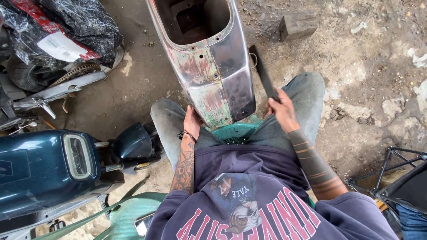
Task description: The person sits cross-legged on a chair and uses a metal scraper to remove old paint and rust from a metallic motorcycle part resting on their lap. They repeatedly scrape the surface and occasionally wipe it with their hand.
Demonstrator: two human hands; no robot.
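The left hand is pressing open against the bare metal body shell, steadying it, while the right hand is gripping a flat black strip.

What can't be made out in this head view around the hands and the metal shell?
- Left hand: fingers hidden behind the rusty metal shell; grip unclear.
- Shell: front end cut off by the top edge.
- Right hand: palm side hidden; it holds a flat black strip whose lower end it covers.
- Green seat: mostly hidden by the legs and shell.
- Blue motorcycle: cut off by the left edge.
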